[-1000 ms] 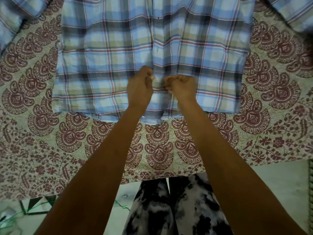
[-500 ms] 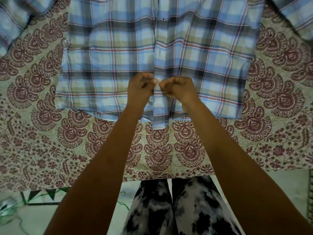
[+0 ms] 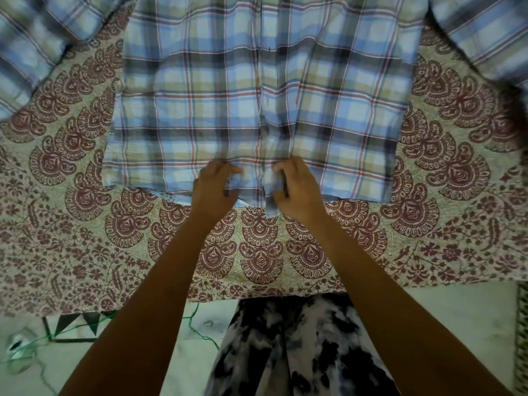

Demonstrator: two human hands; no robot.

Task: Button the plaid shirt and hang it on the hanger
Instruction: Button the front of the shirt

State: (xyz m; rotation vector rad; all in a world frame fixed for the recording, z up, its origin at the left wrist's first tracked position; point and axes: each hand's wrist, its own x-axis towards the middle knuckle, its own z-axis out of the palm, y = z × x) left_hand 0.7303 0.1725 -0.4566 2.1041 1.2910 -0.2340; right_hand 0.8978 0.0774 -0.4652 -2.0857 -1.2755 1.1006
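Bedspread [image 3: 85, 252], patterned: lay under everything. Plaid shirt [image 3: 200, 95]: spread flat on it, front up, hem nearest the person. Hanger: not in view. Left hand [image 3: 213, 188], right hand [image 3: 298, 190]: each pinched a hem corner beside the front opening, which gaped at the bottom. Risk: uneven pull could skew the front edges and strain buttons; lowest button possibly unfastened, blurred.

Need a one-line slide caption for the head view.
Both hands, left hand and right hand, work the bottom hem of a plaid shirt laid flat on a patterned bedsheet.
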